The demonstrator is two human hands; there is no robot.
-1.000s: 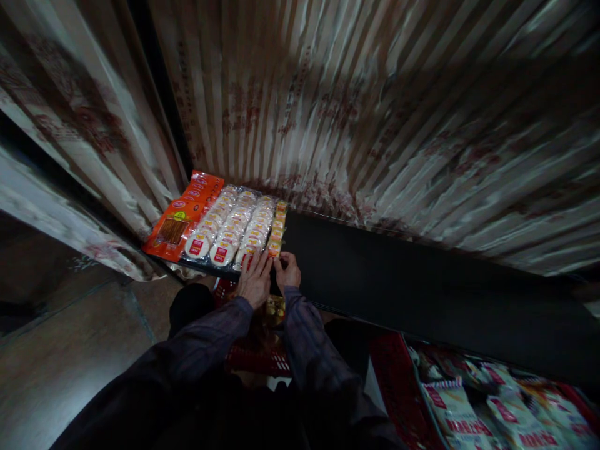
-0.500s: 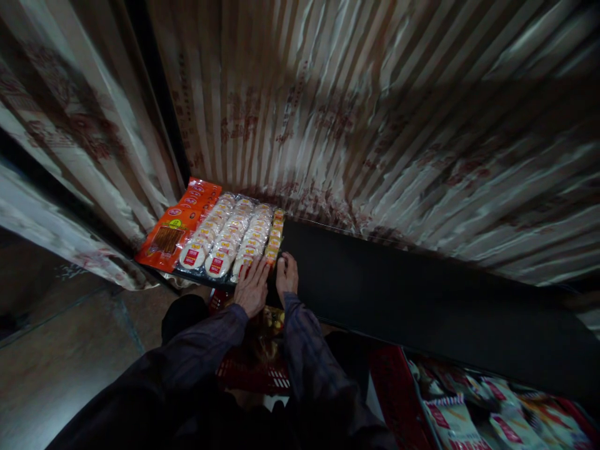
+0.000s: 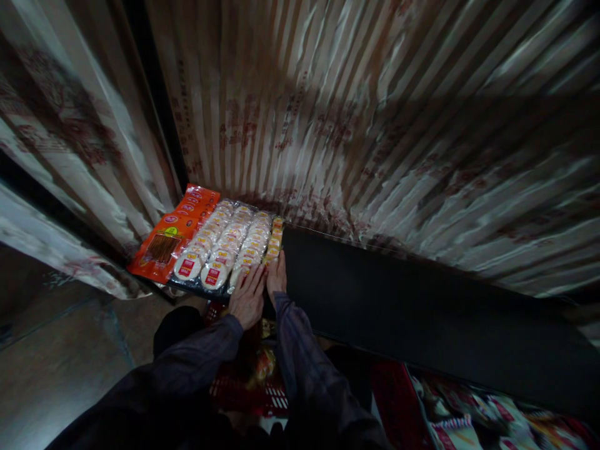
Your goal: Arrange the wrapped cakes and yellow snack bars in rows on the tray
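On the left end of a black shelf [image 3: 375, 294] lie rows of overlapping white round snack packs [image 3: 215, 273] in clear wrappers with red labels. A narrow row of small yellow packets [image 3: 274, 244] runs along their right side. My left hand [image 3: 248, 301] rests with fingers stretched out over the front of the rightmost white row and beside the yellow packets. My right hand [image 3: 277, 274] lies against the right side of the yellow row, fingers straight; its palm is turned away from view. Orange snack bags [image 3: 162, 250] overlap at the far left of the shelf.
Below my arms stands a red basket [image 3: 248, 387] with yellowish packets, mostly in shadow. A red box [image 3: 398, 394] of white-and-red snack bags [image 3: 457, 434] is at the lower right. Pleated printed curtains [image 3: 300, 125] hang behind and left; a dark post [image 3: 164, 94] rises at the corner.
My right hand has moved left and now presses on the yellow row's side. The left hand stays at the front of the rows. The view has shifted slightly.
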